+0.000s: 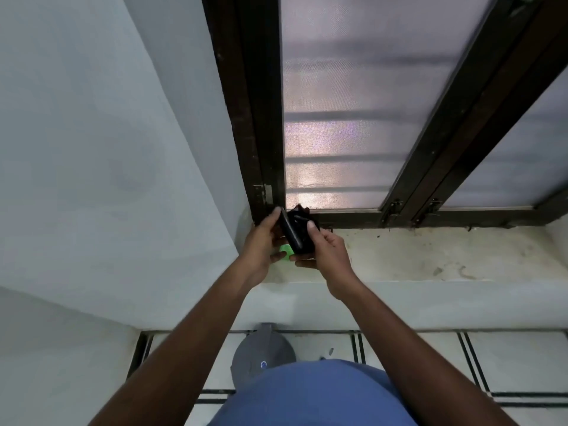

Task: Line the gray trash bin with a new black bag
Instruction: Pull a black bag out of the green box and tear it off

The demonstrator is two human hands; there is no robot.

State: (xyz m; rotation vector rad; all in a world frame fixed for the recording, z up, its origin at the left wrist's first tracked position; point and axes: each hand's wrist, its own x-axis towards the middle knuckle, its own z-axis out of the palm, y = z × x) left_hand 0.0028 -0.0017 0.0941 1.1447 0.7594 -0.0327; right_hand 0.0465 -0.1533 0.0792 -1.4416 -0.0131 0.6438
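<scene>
Both my hands are raised over the windowsill, holding a black roll of bags [294, 233] between them. My left hand [264, 241] grips the roll from the left, its fingers curled around it. My right hand [325, 253] holds it from the right, with the thumb pressed on the black plastic. A loose crumpled end of black bag [299, 212] sticks up from the top of the roll. The gray trash bin [261, 355] stands on the floor below, against the wall, its lid closed and partly hidden by my blue shirt.
A small green object [285, 250] lies on the stained windowsill [430, 253] under my hands. A dark window frame [264, 118] with a mesh screen rises behind. A pale wall [92, 149] closes in on the left. Tiled floor [507, 364] extends to the right.
</scene>
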